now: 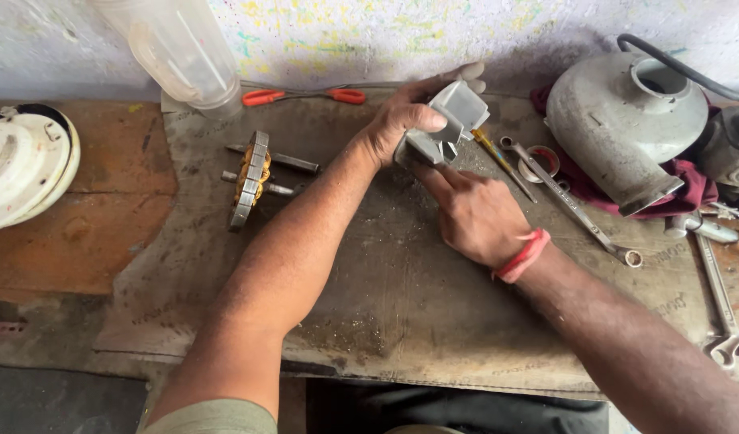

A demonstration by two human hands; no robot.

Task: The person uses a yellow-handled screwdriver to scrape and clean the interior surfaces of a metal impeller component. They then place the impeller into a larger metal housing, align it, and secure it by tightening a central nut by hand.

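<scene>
L hand (pixel 402 120) reaches fwd, fingers wrapped over grey metal bracket (pixel 450 120). R hand (pixel 474 213) grips its lower end, forefinger extended.

Two bare forearms, one wrist banded.

Left hand (pixel 398 120) and right hand (pixel 474 213) ungloved, no rings visible. Red twisted thread band (pixel 524 255) looped around right wrist, strands doubled. Left wrist bare. Edge of pale olive-grey cloth sleeve (pixel 217 416) showing at left upper arm, near bottom edge. Forearms uncovered throughout.
</scene>
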